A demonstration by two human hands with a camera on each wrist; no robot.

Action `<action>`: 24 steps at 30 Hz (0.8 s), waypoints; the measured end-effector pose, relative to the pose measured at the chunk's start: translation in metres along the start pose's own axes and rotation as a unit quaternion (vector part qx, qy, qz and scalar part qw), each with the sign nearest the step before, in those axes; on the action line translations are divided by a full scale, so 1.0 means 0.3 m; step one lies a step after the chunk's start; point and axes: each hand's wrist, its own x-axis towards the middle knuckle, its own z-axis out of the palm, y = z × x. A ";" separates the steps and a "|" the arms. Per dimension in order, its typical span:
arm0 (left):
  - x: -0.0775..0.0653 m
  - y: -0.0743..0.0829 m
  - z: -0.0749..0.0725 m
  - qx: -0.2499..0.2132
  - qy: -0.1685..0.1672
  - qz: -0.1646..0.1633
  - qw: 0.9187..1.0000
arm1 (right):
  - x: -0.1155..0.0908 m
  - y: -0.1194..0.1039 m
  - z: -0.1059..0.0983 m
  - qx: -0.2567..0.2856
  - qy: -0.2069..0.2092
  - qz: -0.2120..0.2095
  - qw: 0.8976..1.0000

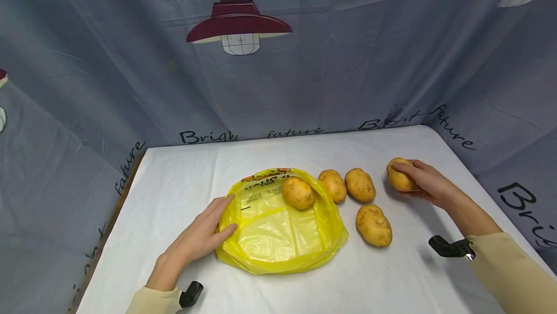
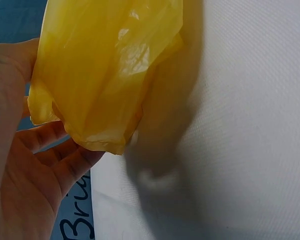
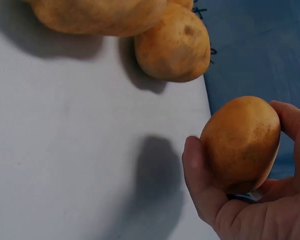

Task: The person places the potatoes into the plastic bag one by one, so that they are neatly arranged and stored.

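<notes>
A yellow plastic bag (image 1: 278, 246) lies with its mouth spread wide, printed text showing inside its far wall. My left hand (image 1: 197, 231) holds its left rim, thumb and fingers reaching over the edge; in the left wrist view the bag (image 2: 105, 65) hides some fingertips. One potato (image 1: 298, 193) shows within the bag's mouth, toward the far right. At the right, my right hand (image 1: 424, 181) grips another potato (image 3: 242, 142) between thumb and fingers, its shadow falling apart from it on the cloth.
Three loose potatoes lie right of the bag: one against its side (image 1: 332, 186), one beside that (image 1: 360, 185), and one nearer me (image 1: 374, 225). A white cloth (image 1: 183, 169) covers the table. Grey-blue curtains (image 1: 330, 72) with printed lamps and lettering enclose the back and sides.
</notes>
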 end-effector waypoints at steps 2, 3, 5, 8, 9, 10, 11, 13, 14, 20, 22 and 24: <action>-0.001 0.002 0.000 -0.003 -0.001 -0.001 1.000 | -0.003 -0.011 0.004 -0.012 0.003 -0.002 1.000; -0.001 0.002 0.000 -0.003 -0.001 -0.001 1.000 | -0.004 -0.017 0.005 -0.017 0.003 -0.003 1.000; -0.001 0.002 0.000 -0.004 -0.001 -0.001 1.000 | -0.005 -0.029 0.011 -0.028 0.005 -0.008 1.000; -0.002 0.001 0.001 -0.004 0.000 -0.001 1.000 | -0.006 -0.050 0.024 -0.042 0.006 -0.014 0.999; -0.002 0.001 0.002 -0.005 0.000 -0.001 1.000 | -0.005 -0.057 0.030 -0.047 0.006 -0.016 0.999; -0.002 0.000 0.002 -0.004 0.000 -0.002 1.000 | -0.005 -0.064 0.036 -0.053 0.006 -0.018 0.998; -0.002 0.000 0.003 -0.005 0.000 -0.002 1.000 | -0.004 -0.072 0.042 -0.058 0.005 -0.020 0.998; -0.003 -0.001 0.004 -0.007 0.000 -0.003 1.000 | -0.002 -0.087 0.053 -0.068 0.004 -0.024 0.997; -0.002 -0.002 0.004 -0.007 0.000 -0.004 1.000 | -0.001 -0.095 0.058 -0.071 0.004 -0.026 0.997; 0.001 -0.002 0.005 -0.008 0.001 -0.005 1.000 | 0.005 -0.144 0.094 -0.079 0.002 -0.025 0.997; 0.001 -0.001 0.003 -0.008 0.002 -0.004 1.000 | 0.006 -0.157 0.104 -0.082 0.001 -0.024 0.996; 0.001 0.000 0.003 -0.008 0.002 -0.004 1.000 | 0.005 -0.167 0.113 -0.086 0.001 -0.026 0.996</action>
